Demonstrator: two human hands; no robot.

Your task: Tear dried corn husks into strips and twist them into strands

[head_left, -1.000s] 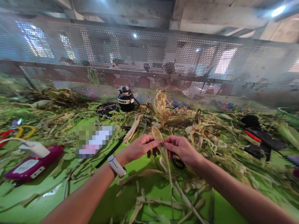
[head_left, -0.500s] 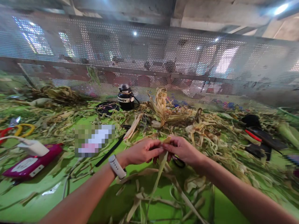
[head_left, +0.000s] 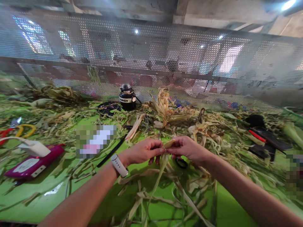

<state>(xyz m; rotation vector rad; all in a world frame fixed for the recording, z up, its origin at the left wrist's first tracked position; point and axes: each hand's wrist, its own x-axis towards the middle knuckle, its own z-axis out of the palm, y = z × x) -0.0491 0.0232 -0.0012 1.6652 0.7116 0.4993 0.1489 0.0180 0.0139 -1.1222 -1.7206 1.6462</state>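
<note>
A pale green-yellow strip of corn husk (head_left: 162,167) hangs from between my two hands, its lower end trailing down toward the green tabletop (head_left: 111,205). My left hand (head_left: 144,152), with a white band at the wrist, pinches the strip at its upper end. Against it, my right hand (head_left: 186,148) pinches the same husk, and a yellowish end of it sticks up between thumb and fingers. The fingertips of both hands nearly touch. Just under my right hand lies a dark ring-shaped object (head_left: 181,163). Loose husk strips (head_left: 163,201) are scattered below my hands.
Dried husks (head_left: 163,107) pile up ahead, beside a black bottle (head_left: 127,97). A perforated metal panel (head_left: 146,47) stands behind. To the left are a purple power strip (head_left: 35,162) with a white plug and scissors (head_left: 26,130); dark tools (head_left: 265,138) lie at right.
Both hands stay together on the husk strip. The fingers have shifted slightly, and more of the yellowish end shows between them. The view has moved a little.
</note>
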